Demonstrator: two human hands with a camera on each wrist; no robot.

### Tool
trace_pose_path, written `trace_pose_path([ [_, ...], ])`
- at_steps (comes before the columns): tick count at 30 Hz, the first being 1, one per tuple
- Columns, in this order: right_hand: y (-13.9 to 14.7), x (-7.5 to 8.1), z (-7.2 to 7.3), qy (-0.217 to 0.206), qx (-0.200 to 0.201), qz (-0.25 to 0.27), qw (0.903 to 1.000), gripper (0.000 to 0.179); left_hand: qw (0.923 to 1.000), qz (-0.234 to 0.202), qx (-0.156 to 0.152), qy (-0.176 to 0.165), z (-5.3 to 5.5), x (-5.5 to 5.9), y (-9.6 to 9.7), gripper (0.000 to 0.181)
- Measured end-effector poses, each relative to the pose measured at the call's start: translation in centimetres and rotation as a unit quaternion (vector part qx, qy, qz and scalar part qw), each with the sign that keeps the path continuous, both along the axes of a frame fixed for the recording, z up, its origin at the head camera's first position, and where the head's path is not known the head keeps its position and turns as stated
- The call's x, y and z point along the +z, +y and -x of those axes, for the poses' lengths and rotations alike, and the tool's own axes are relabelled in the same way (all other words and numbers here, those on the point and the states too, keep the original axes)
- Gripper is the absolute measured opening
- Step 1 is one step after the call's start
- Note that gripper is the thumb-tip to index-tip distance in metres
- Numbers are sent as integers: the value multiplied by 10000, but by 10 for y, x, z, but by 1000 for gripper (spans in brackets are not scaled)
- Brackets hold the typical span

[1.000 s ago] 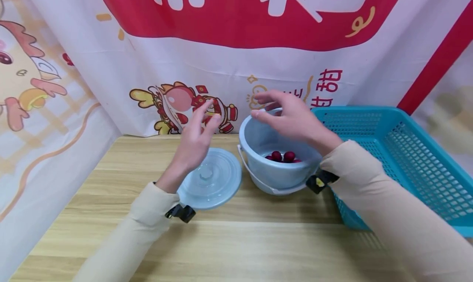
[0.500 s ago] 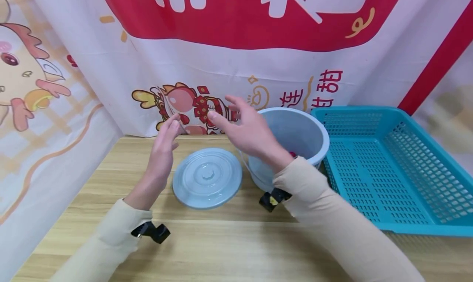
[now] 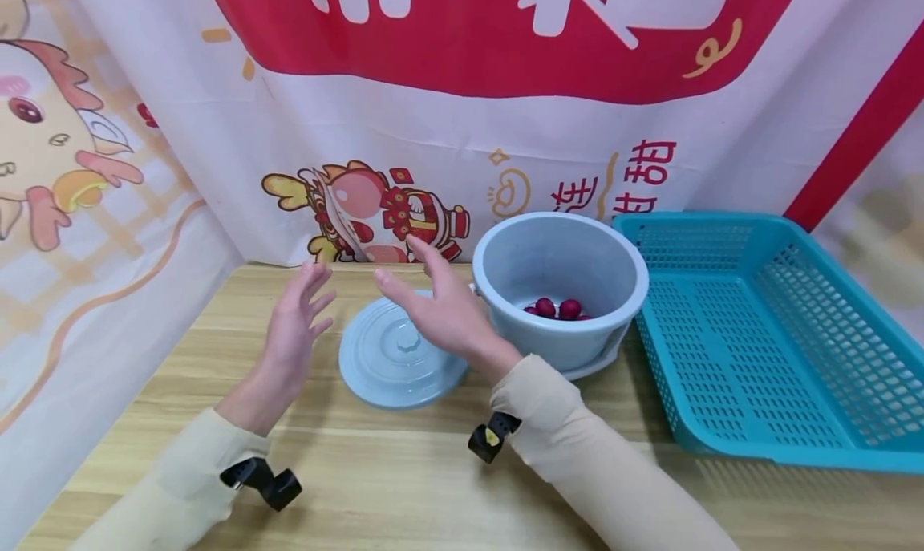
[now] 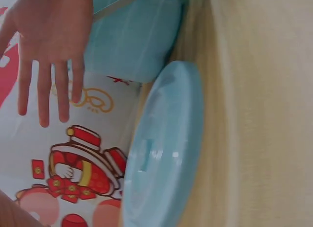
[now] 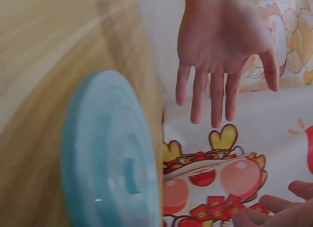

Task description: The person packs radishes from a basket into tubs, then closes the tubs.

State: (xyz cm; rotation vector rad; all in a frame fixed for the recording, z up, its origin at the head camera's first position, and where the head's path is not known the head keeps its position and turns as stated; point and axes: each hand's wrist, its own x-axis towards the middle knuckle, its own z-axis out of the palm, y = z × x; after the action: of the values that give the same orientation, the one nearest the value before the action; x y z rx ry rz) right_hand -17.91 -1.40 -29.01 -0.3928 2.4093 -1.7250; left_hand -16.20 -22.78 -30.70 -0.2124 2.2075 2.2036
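A round light-blue lid with a small centre knob lies flat on the wooden table. My left hand is raised left of the lid, fingers fairly straight and palm facing inward. Over the lid's far right part my right hand hovers, thumb and fingers apart. Both wrist views show the lid below the hands, with nothing held. To the right stands an uncovered light-blue bucket. Several dark red, round, plum-like things lie at its bottom; its handle hangs down at the side.
A teal plastic basket with perforated walls sits right of the bucket, close beside it. A printed white and red cloth hangs behind the table. The wooden table top extends toward me.
Both hands have moved left and lower, away from over the bucket toward the lid. The right hand no longer covers the bucket's mouth. Lid, bucket and basket stay where they were.
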Motion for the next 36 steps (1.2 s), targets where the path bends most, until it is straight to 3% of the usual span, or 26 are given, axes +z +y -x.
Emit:
trace_pose_path([
  [13,-2,-54,8,-793,-200,-191,9965,85,9984,83,-169,-539,-6,-21,-5,84],
  [19,0,-58,10,-754,-437,-263,9959,83,9975,172,-169,-668,-7,-25,-2,81],
  [25,0,-64,11,-853,-360,-220,9955,83,9947,497,-203,-874,-8,-30,-4,77],
  [29,-1,-67,11,-818,-352,-372,9953,82,9916,669,-60,-1103,-8,-32,-6,78],
  [36,-1,-69,11,-1269,-392,-562,9895,78,9883,900,108,-1228,-9,-34,-8,89],
])
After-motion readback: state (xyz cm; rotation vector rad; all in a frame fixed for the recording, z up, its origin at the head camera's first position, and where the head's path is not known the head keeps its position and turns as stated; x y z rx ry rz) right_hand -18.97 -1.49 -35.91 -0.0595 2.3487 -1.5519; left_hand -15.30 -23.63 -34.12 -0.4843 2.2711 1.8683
